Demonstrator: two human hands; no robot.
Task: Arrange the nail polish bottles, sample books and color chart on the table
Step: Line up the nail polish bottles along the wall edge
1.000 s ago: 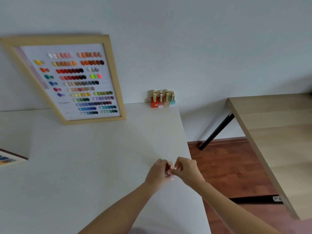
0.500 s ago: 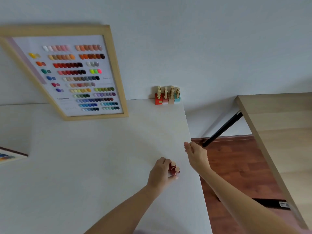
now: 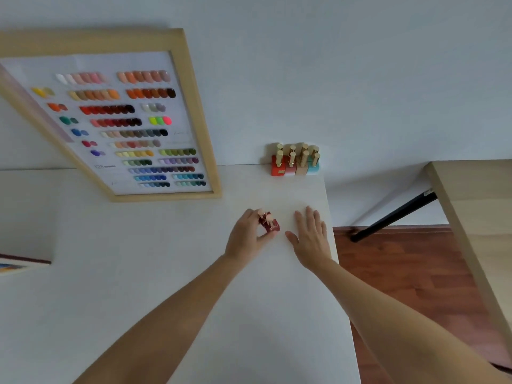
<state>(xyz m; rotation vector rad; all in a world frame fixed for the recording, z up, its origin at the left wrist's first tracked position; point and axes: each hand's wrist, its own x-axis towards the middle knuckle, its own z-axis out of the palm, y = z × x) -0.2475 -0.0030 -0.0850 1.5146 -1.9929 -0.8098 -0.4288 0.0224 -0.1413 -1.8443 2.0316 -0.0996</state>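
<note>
Your left hand [image 3: 250, 234] has carried the small dark red square nail polish bottles [image 3: 269, 222] forward across the white table [image 3: 138, 273], from the near edge toward the group at the back; half a second ago they sat closer to you. Your right hand [image 3: 311, 236], then lifted at the table's right edge, now lies flat, fingers spread and gripping nothing, at 3 o'clock of the bottles, just beside them. Judgement: the carry is under way, the placing not yet done.

Your left hand is closed around the dark red bottles, thumb at the near side, fingers at the far side. They appear to be two, with pale caps; blur prevents certainty. They tilt to the right.

The row of gold-capped square bottles in red, pink, tan and turquoise [image 3: 295, 162] stands at 12 o'clock of your hands, against the wall, well apart. The wood-framed colour chart of painted nail swatches [image 3: 116, 120] leans at 10 o'clock. A sample book with a dark edge [image 3: 22, 266] lies at 9 o'clock, mostly cut off.
</note>
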